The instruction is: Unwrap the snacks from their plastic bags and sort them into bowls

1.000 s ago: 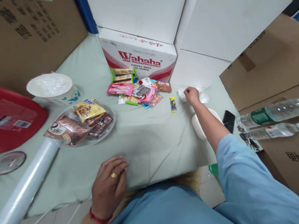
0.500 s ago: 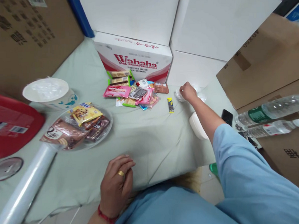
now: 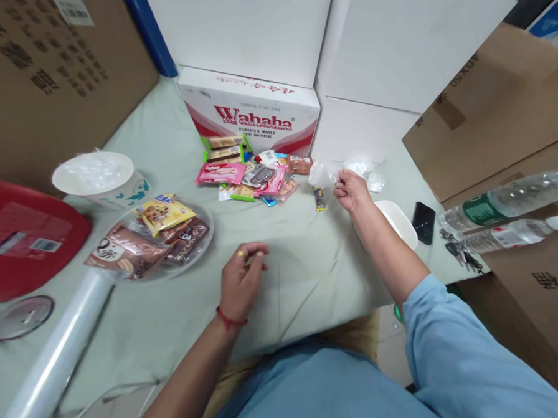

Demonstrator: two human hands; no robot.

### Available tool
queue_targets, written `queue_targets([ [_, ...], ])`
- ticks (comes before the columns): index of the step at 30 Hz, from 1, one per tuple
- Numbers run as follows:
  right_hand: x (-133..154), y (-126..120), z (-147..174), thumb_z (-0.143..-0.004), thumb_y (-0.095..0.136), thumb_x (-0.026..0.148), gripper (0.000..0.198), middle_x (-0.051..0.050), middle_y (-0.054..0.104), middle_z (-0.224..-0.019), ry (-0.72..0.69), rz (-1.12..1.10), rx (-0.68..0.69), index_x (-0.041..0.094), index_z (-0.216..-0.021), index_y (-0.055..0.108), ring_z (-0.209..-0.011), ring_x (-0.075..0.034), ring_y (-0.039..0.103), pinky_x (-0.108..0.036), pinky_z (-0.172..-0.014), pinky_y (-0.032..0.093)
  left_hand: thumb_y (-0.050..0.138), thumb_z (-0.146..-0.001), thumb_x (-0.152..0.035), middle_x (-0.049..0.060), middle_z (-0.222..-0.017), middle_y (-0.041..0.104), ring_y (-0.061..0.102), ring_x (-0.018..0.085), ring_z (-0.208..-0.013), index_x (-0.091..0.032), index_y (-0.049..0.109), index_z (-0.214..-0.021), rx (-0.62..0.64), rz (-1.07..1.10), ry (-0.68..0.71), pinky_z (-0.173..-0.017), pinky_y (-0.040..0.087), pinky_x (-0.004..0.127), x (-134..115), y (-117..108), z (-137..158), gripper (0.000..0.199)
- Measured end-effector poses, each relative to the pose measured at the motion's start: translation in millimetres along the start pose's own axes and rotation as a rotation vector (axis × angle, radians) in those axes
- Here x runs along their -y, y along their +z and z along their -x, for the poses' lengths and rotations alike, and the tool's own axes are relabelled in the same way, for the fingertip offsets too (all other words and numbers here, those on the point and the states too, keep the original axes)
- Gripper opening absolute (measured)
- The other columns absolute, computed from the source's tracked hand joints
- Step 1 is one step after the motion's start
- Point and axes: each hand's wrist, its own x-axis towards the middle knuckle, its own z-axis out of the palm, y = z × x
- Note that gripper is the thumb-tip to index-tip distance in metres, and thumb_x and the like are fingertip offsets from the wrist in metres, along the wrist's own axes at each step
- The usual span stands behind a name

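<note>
My right hand pinches a thin, crumpled clear plastic bag, which sticks out to the left of its fingertips. More crumpled clear plastic lies just behind that hand. A small grey and yellow wrapped bar lies left of it, below the held plastic. Under my right forearm stands a white square dish, partly hidden. My left hand hovers over the front of the table, fingers loosely bent and nothing seen in them.
A pile of wrapped snacks lies before the Wahaha carton. At left are a clear tray of snacks, a paper bucket, and a film roll. A phone, keys and bottles are at right.
My right hand has drawn slightly back toward me, and clear plastic now shows stretched out left of its fingers. My left hand has risen and moved right, forward over the table.
</note>
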Motion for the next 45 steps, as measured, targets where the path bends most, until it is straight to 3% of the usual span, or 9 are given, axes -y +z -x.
queue_targets([
  [6,-16,-16,24,-0.089,0.072,0.028,0.036,0.011,0.038,-0.057,-0.005,-0.252,-0.052,0.024,-0.076,0.039,-0.041,-0.005,0.02,-0.016,-0.033,0.022,0.068,-0.089,-0.055,0.006,-0.088,0.069,0.065,0.018,-0.086,-0.018,0.07,-0.091,0.151,0.238,-0.123,-0.06,0.058,0.024,-8,31,-16,0.038],
  [12,-75,-20,95,-0.072,0.089,0.032,0.043,0.008,0.05,-0.067,0.012,-0.265,0.222,0.024,-0.079,0.048,-0.048,-0.007,0.029,-0.02,-0.043,0.03,0.076,-0.076,-0.073,0.011,-0.125,0.066,0.066,0.026,-0.114,-0.021,0.066,-0.109,0.358,0.542,-0.344,-0.075,0.062,0.034,-2,61,-36,0.063],
  [18,-86,-25,139,-0.076,0.085,0.06,0.043,0.007,0.046,-0.056,0.162,0.307,0.478,0.022,-0.077,0.065,-0.049,-0.009,0.036,-0.024,-0.048,0.027,0.09,-0.066,-0.05,-0.002,-0.078,0.065,0.058,0.011,-0.069,-0.019,0.062,-0.089,0.265,0.597,-0.3,-0.065,0.047,0.024,21,80,-60,0.048],
  [24,-39,-35,86,-0.094,0.065,0.052,0.03,0.001,0.061,-0.074,-0.392,0.88,0.083,0.023,-0.091,0.073,-0.062,-0.015,0.049,-0.028,-0.063,0.042,0.088,-0.068,-0.044,-0.003,-0.078,0.066,0.054,0.011,-0.072,-0.018,0.067,-0.082,0.253,0.57,-0.219,-0.07,0.044,0.023,24,70,-54,0.036],
  [26,-41,-24,64,-0.091,0.07,0.04,0.027,-0.005,0.07,-0.099,-0.45,1.051,0.137,0.022,-0.11,0.073,-0.077,-0.018,0.059,-0.032,-0.077,0.05,0.087,-0.071,-0.048,-0.003,-0.076,0.064,0.053,0.01,-0.07,-0.018,0.067,-0.081,0.261,0.576,-0.207,-0.067,0.042,0.023,20,66,-52,0.037],
  [29,-56,-1,47,-0.084,0.076,0.027,0.055,-0.013,0.064,-0.133,-0.424,1.351,0.356,0.023,-0.138,0.065,-0.104,-0.025,0.065,-0.036,-0.092,0.052,0.086,-0.073,-0.053,-0.005,-0.072,0.06,0.048,0.008,-0.063,-0.019,0.066,-0.081,0.245,0.66,-0.22,-0.061,0.039,0.022,14,62,-53,0.04],
  [32,-68,14,48,-0.091,0.069,0.026,0.052,-0.014,0.06,-0.137,-0.392,1.583,0.467,0.026,-0.143,0.062,-0.11,-0.029,0.066,-0.038,-0.094,0.052,0.088,-0.072,-0.056,-0.006,-0.07,0.059,0.05,0.008,-0.062,-0.019,0.063,-0.076,0.187,0.787,-0.245,-0.061,0.041,0.022,12,56,-56,0.045],
  [40,0,3,12,-0.103,0.051,0.035,0.046,-0.019,0.05,-0.149,-0.719,1.503,-0.104,0.02,-0.146,0.054,-0.132,-0.033,0.056,-0.043,-0.103,0.05,0.073,-0.084,-0.059,0.002,-0.089,0.077,0.07,0.018,-0.079,-0.021,0.072,-0.102,0.187,0.982,-0.466,-0.063,0.051,0.027,11,52,-64,0.042],
  [45,12,1,3,-0.088,0.072,0.044,0.058,-0.02,0.051,-0.148,-0.571,1.277,-0.056,0.018,-0.138,0.061,-0.114,-0.029,0.062,-0.041,-0.092,0.053,0.072,-0.088,-0.055,0.003,-0.108,0.079,0.072,0.02,-0.091,-0.024,0.072,-0.117,0.164,1.017,-0.445,-0.068,0.055,0.028,10,53,-64,0.042],
])
